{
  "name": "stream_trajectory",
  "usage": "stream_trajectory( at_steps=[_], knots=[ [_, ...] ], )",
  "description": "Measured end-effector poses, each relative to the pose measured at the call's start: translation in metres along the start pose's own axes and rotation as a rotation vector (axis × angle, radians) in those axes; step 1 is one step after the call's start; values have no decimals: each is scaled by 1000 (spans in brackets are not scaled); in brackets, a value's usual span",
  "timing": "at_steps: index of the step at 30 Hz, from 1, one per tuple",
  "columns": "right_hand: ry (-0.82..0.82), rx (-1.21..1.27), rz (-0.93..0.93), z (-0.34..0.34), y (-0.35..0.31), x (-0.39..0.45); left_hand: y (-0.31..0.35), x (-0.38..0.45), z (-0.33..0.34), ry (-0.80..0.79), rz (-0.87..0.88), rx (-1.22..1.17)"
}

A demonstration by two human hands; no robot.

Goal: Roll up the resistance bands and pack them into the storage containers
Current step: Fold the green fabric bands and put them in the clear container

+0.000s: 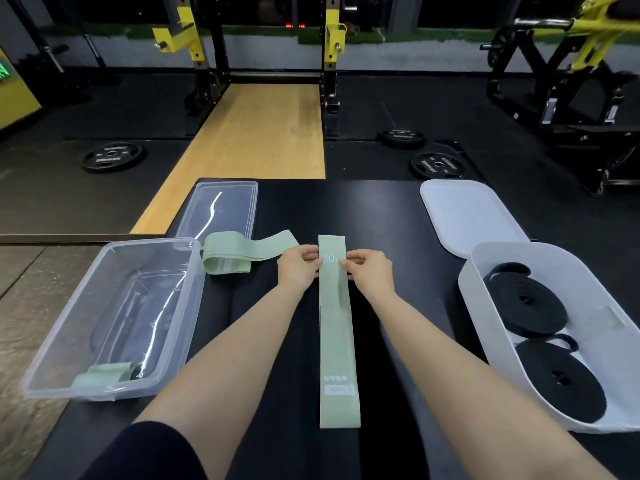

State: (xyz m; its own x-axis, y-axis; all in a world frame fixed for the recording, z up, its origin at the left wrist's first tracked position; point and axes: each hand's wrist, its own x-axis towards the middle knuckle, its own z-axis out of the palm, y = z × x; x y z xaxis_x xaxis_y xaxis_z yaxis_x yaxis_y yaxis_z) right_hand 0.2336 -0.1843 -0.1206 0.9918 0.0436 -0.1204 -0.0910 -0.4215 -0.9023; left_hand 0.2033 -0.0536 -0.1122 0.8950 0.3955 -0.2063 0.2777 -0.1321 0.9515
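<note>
A pale green fabric resistance band [337, 341] lies flat and straight on the black table [270, 341], running away from me. My left hand [299, 268] pinches its left edge near the far end. My right hand [369, 271] pinches the right edge at the same spot, beside a white "30" print. A second green band [242, 252] lies loosely folded to the left. The clear plastic bin [69, 341] at the left holds one rolled green band [104, 374]. The white container [491, 327] at the right holds two rolled black bands [530, 308].
A clear lid [221, 209] lies behind the clear bin and a white lid [467, 216] behind the white container. Beyond the table are a wooden lifting platform [256, 133], black weight plates [110, 155] on the floor, and yellow rack frames.
</note>
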Motion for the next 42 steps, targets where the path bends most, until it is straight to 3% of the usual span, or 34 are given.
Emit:
stream_trajectory(
  at_steps=[8, 19, 27, 35, 42],
  knots=[
    [-76, -171, -68, -5, -2, -20, -7, -19, -7, -29, 28, 104],
    [-293, -539, -283, -28, 16, -91, -37, -91, -26, -344, 295, 846],
    [-339, -639, -370, -44, 33, -141, -51, -148, -40, -339, 375, 791],
    [-370, -630, -421, -52, 41, -178, -53, -184, -37, -438, 374, 770],
    [-366, -661, -443, -55, 48, -201, -57, -200, -37, -296, 362, 832]
  ],
)
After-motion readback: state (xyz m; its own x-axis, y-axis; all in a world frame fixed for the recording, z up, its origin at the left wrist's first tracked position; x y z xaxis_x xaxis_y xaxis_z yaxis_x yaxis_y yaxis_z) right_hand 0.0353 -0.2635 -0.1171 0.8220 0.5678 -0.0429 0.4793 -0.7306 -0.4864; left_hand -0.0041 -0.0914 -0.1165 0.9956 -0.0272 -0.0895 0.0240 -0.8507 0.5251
